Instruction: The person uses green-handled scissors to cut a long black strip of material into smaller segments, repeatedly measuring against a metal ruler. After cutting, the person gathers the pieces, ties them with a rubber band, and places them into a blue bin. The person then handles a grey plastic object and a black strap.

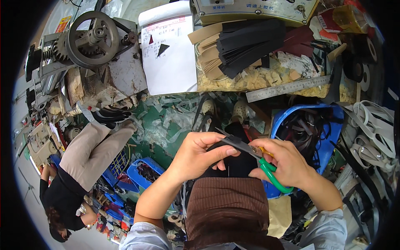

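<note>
In front of my lap, my right hand (287, 160) is closed around scissors (271, 174) with green handles, and a bit of yellow shows near its fingers. The dark blades reach left toward my left hand (199, 157). Between that hand's thumb and fingers is pinched a narrow black strip (217, 144), which lies against the blades. Whether the blades are cutting into it I cannot tell. A brown striped cloth (227, 208) covers my lap.
Ahead, the worktable bears a notepad (171, 79), black strips (250, 46), a steel ruler (287, 88) and a machine with a flywheel (92, 39). A blue basket (333, 109) of dark scraps stands right. Another person (66, 183) sits left. Scraps litter the green floor (156, 141).
</note>
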A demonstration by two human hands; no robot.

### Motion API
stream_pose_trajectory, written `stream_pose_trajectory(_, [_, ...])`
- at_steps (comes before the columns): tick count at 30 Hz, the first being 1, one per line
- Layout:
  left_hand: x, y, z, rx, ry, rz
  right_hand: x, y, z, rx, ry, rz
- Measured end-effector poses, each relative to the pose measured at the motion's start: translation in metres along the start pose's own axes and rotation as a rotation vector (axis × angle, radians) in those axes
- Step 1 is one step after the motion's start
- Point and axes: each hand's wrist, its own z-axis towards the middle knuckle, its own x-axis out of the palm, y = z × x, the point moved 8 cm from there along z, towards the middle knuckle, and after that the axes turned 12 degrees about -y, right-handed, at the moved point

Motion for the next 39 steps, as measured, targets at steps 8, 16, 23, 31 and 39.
stream_pose_trajectory(8, [0.003, 0.008, 0.005, 0.068, -0.058, 0.154, -0.011, -0.018, 0.001, -0.078, -0.148, -0.032])
stream_pose_trajectory(16, [0.036, -0.01, 0.009, 0.227, -0.034, 0.294, -0.042, -0.004, 0.016, -0.121, -0.252, 0.381])
stream_pose_trajectory(23, [0.058, 0.004, 0.023, 0.157, -0.031, 0.333, -0.048, 0.0, 0.008, -0.11, -0.321, 0.187])
stream_pose_trajectory(31, [0.058, -0.054, 0.026, -0.211, 0.511, 0.434, -0.122, -0.022, 0.029, 0.12, -0.205, 0.585])
stream_pose_trajectory(39, [0.012, -0.039, 0.103, 0.093, -0.009, 0.754, -0.139, -0.066, 0.09, -0.294, -0.343, -0.441])
